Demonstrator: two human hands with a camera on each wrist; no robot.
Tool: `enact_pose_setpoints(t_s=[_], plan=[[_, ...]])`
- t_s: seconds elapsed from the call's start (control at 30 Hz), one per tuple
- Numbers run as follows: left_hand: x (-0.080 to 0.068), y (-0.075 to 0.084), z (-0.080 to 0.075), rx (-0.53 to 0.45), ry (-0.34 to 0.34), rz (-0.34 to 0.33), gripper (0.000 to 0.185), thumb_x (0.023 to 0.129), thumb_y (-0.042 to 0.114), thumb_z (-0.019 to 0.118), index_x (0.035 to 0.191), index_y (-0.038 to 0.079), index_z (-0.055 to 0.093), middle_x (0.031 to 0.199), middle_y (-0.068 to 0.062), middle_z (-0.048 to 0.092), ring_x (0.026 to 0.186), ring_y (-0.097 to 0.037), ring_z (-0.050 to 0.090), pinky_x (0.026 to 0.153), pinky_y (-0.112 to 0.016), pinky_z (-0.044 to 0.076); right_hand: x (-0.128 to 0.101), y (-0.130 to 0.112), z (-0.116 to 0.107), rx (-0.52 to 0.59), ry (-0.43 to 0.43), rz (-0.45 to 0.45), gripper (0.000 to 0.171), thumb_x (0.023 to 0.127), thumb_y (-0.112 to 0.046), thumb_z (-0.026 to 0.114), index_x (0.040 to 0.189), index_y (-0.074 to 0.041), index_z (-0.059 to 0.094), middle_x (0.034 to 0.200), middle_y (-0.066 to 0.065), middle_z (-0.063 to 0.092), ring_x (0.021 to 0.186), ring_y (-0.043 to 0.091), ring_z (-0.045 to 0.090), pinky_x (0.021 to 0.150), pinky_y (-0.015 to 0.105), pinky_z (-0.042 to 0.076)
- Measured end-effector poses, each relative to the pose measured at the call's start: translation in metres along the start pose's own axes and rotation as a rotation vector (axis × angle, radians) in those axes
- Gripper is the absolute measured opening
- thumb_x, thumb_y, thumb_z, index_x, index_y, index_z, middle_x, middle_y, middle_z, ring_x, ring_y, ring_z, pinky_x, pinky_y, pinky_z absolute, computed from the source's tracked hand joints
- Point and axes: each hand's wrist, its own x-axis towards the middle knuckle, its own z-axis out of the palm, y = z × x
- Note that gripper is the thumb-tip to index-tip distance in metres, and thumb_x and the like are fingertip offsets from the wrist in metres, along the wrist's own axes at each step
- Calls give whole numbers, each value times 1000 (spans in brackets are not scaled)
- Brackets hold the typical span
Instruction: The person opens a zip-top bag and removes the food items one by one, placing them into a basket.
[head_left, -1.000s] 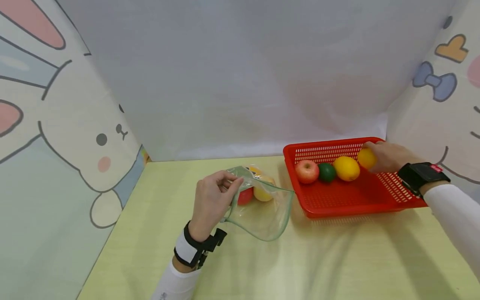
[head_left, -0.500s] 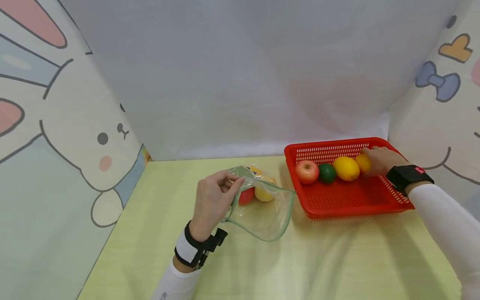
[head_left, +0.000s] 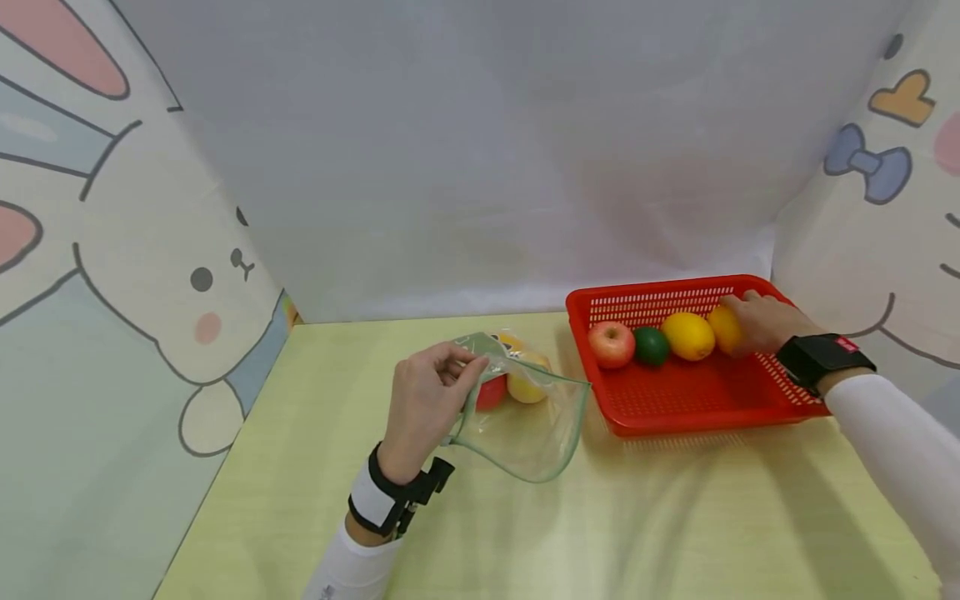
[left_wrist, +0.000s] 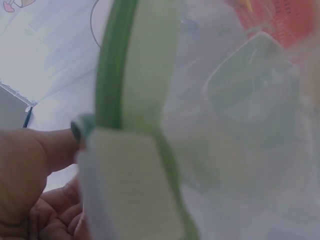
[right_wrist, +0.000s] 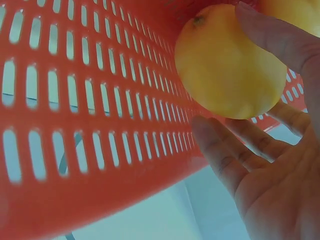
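In the head view my left hand (head_left: 431, 392) pinches the upper edge of a clear zip bag (head_left: 558, 437) with a green rim, its mouth spread toward me. Through the plastic show a red fruit (head_left: 491, 393) and a pale yellow fruit (head_left: 527, 387). The bag's green strip (left_wrist: 115, 65) fills much of the left wrist view beside my thumb. My right hand (head_left: 767, 323) is inside the red basket (head_left: 622, 427), holding an orange (right_wrist: 227, 62) between thumb and fingers, near the basket's slotted wall. Some fingertips are hidden behind the orange.
Left of the orange in the basket, a lemon (head_left: 688, 336), a dark green fruit (head_left: 651, 347) and an apple (head_left: 611, 344) lie in a row. The basket stands on the light table (head_left: 570, 542), close to the back wall (head_left: 487, 167). Cartoon-printed panels flank both sides.
My right hand has brought the orange left and slightly down, up beside the lemon. My left hand and the bag have stayed in place.
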Motion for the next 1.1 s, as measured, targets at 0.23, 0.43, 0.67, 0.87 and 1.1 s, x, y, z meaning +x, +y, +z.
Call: enact_pose_setpoints(t_s=[0.23, 0.43, 0.67, 0.87, 1.1], plan=[[0, 0, 1, -4, -3, -3, 12, 92, 15, 83, 91, 3, 80, 76, -9, 76, 63, -12, 63, 60, -17, 52, -11, -7, -12, -22, 46, -52, 81, 79, -19, 90, 141, 11, 46, 118, 37, 55, 100, 47, 58, 92, 70, 54], [0, -1, 1, 1, 3, -5, 12, 91, 15, 84, 91, 4, 80, 76, -8, 76, 63, -12, 63, 60, -17, 52, -23, -60, -41, -22, 115, -104, 78, 89, -25, 84, 151, 5, 46, 139, 37, 54, 121, 53, 57, 99, 70, 52], [-1, 0, 1, -2, 3, -13, 13, 92, 18, 83, 91, 5, 80, 75, -7, 76, 62, -10, 62, 59, -18, 51, -57, -160, -67, -38, 277, -309, 69, 90, -23, 84, 149, -2, 54, 135, 25, 63, 119, 43, 64, 94, 60, 60], [-1, -1, 1, 6, 16, 26, 12, 92, 16, 83, 90, 4, 80, 74, -7, 76, 61, -11, 65, 59, -19, 52, -89, -237, -60, 38, 664, -452, 49, 84, -19, 89, 126, -3, 69, 108, 16, 74, 84, 28, 70, 64, 40, 63], [0, 1, 1, -4, 10, 17, 13, 92, 17, 83, 90, 4, 79, 74, -8, 76, 60, -12, 65, 57, -18, 51, -107, -311, -27, 74, 861, -674, 49, 71, -22, 99, 109, -7, 72, 90, 6, 71, 69, 16, 61, 59, 24, 57]])
